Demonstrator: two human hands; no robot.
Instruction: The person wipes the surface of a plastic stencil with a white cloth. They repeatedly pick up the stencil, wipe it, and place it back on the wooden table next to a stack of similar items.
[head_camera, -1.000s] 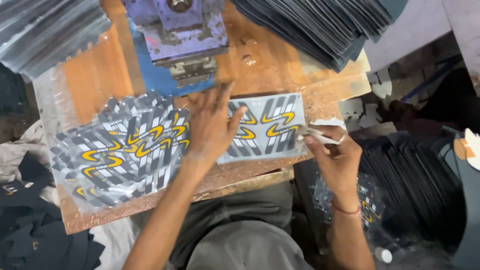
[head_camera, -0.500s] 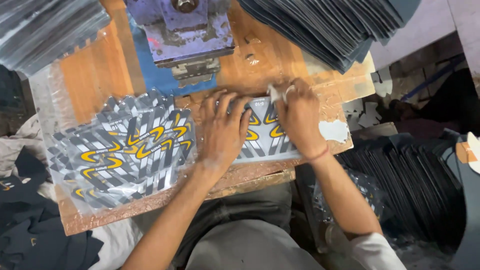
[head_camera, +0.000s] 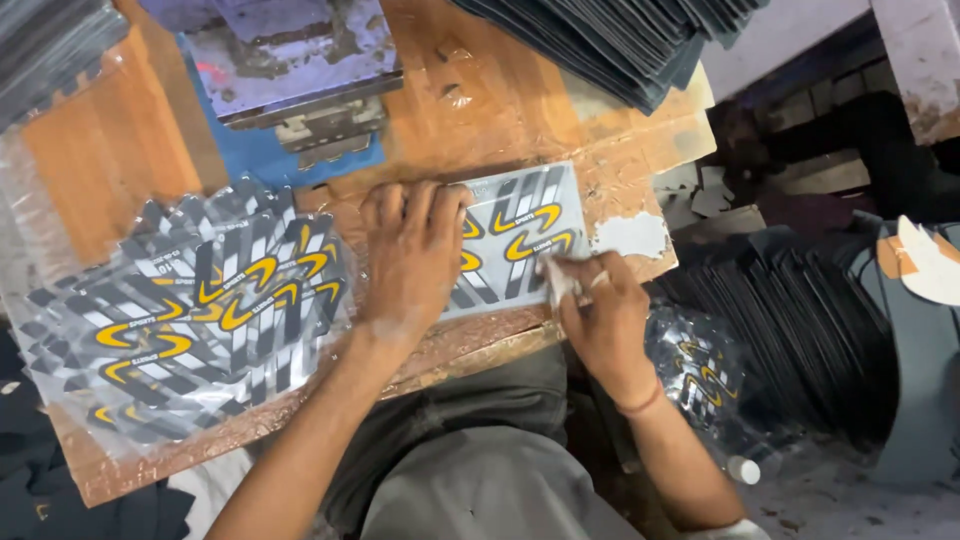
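My left hand (head_camera: 410, 255) lies flat, fingers spread, on a grey sheet printed with black stripes and yellow curved marks (head_camera: 520, 225), pressing it against the worn wooden board (head_camera: 500, 110). My right hand (head_camera: 590, 300) is at the sheet's lower right corner, fingers closed on a small white wad (head_camera: 562, 278) that touches the sheet. To the left of my left hand lies a fanned pile of the same printed sheets (head_camera: 200, 310) under clear plastic.
A blue-grey metal press (head_camera: 290, 70) stands at the back of the board. Stacks of dark flat pieces sit at the top right (head_camera: 620, 50) and low on the right (head_camera: 790, 330). A white smear (head_camera: 630, 235) marks the board's right edge.
My right hand went from the sheet's right end up to its top edge, then came back down to the lower right corner. My left hand stayed pressed on the sheet.
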